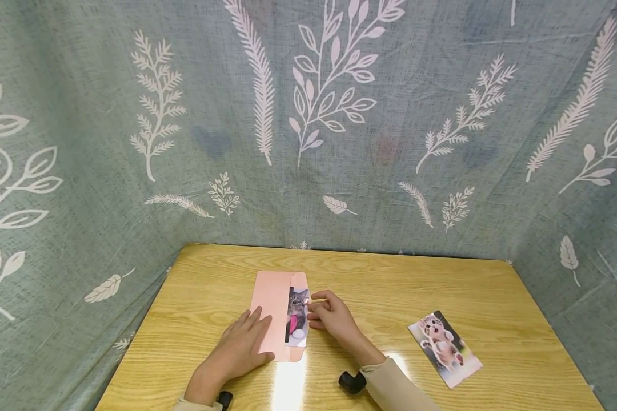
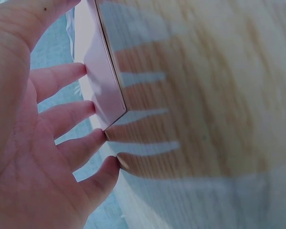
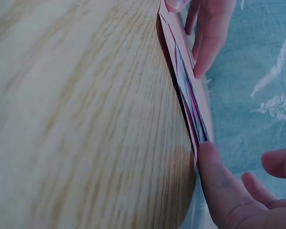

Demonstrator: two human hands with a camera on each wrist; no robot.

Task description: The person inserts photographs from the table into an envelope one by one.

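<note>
A pink envelope (image 1: 270, 299) lies on the table, its open flap (image 1: 298, 278) toward the right. Partway into its mouth is a photo of a grey cat (image 1: 299, 325), the right part still showing. My left hand (image 1: 239, 342) rests on the envelope's left part with its fingers spread; in the left wrist view the fingertips lie along the envelope's edge (image 2: 102, 81). Fingers of my right hand (image 1: 337, 321) touch the photo's outer edge. In the right wrist view one fingertip (image 3: 209, 151) meets that edge while other fingers stand apart from it.
On the right of the wood-grain table (image 1: 221, 262) lies a second photo (image 1: 444, 349), of a light kitten, turned at a slant. A grey-green leaf-patterned cloth (image 1: 298, 211) hangs behind the table and at both sides.
</note>
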